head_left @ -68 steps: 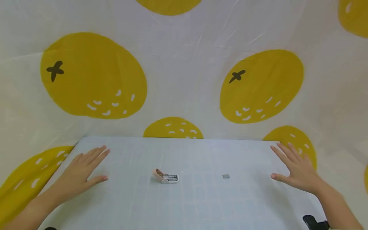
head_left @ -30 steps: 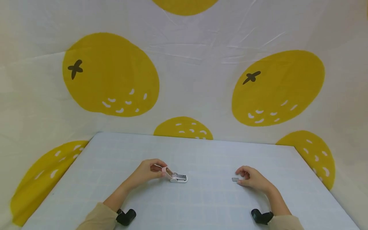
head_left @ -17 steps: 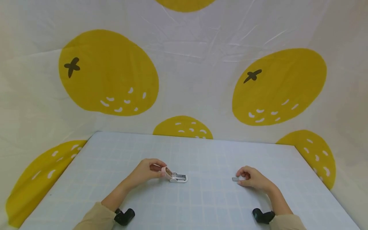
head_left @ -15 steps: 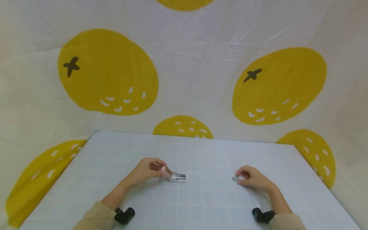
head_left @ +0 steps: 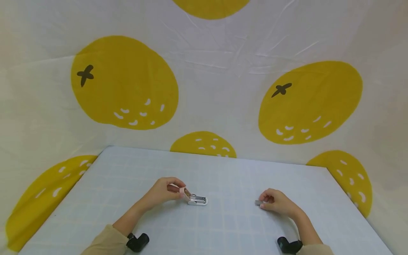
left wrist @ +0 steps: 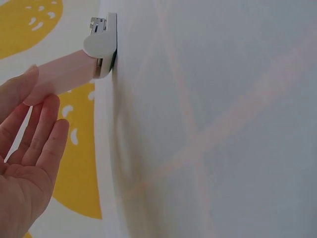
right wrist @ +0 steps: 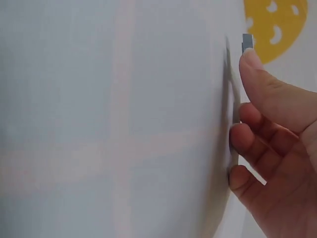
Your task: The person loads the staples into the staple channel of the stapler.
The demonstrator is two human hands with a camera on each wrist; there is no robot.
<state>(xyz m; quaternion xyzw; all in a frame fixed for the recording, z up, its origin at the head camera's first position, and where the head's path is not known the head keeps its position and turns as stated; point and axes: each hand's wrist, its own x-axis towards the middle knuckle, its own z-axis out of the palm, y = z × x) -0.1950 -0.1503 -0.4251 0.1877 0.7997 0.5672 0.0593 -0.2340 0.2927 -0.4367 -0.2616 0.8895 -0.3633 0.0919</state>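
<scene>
A small stapler (head_left: 197,201) with a white base and a pink top arm lies on the table, its top swung up and back so the metal tray shows. My left hand (head_left: 165,191) pinches the end of the raised pink arm (left wrist: 67,75) between thumb and fingers; in the left wrist view the other fingers extend loosely below it. To the right, my right hand (head_left: 276,202) pinches a short grey strip of staples (head_left: 258,203). The right wrist view shows only the end of the staple strip (right wrist: 247,42) past the thumb, with the remaining fingers curled near the tabletop.
A pale checked cloth covers the table (head_left: 223,233). Behind it hangs a white sheet (head_left: 216,88) printed with yellow fruit. Black wrist cameras sit at the left wrist (head_left: 138,242) and right wrist (head_left: 289,245).
Both hands have come inward from the table's sides; the left has taken hold of the stapler's arm, the right of the staple strip. Lately the strip has shifted slightly, now tilted in the fingers.
</scene>
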